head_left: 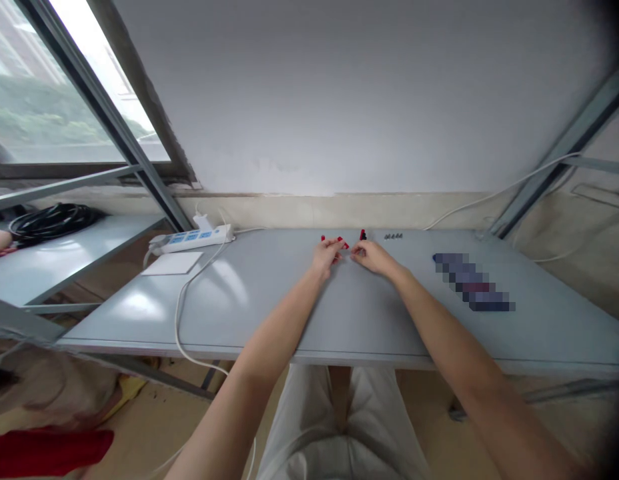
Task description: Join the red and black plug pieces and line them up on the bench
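Both my arms reach out over a grey table (269,313). My left hand (326,254) lies near the table's far edge with its fingers curled round small red pieces (342,243). My right hand (370,255) is close beside it, fingers pinched together; a small red and dark piece (362,235) shows just above its fingertips. What each hand grips is too small to name. A short row of tiny dark parts (393,236) lies on the table a little to the right of my right hand.
A white power strip (192,238) with a plugged charger lies at the table's far left, its white cable (182,313) trailing off the front edge. A white sheet (172,263) lies beside it. A dark blurred object (472,283) lies right. Black cable coil (49,221) rests on the left shelf.
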Tool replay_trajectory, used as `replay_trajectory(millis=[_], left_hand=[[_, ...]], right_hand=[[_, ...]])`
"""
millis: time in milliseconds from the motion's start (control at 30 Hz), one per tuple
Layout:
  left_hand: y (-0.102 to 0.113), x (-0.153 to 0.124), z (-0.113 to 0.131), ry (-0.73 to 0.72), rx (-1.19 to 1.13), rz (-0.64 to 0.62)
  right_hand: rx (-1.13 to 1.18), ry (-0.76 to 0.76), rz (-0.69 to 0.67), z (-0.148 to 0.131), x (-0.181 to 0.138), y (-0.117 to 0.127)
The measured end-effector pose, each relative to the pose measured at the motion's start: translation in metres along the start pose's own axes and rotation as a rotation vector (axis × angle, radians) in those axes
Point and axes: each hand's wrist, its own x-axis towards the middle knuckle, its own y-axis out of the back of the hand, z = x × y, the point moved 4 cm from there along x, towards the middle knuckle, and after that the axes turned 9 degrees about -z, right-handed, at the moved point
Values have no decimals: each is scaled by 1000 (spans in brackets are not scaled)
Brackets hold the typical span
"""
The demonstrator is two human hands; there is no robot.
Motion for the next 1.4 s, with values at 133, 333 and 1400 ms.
replay_trajectory(millis=[133, 333, 1400], left_hand=[[-1, -2, 2, -20, 32, -6], [-1, 2, -1, -72, 185, 10], [-51, 60, -27, -190, 1143, -51]], right_hand=[[-193, -117, -42, -1, -6, 6], [-330, -300, -14, 18, -17, 24], [-208, -479, 221, 55, -13, 12]])
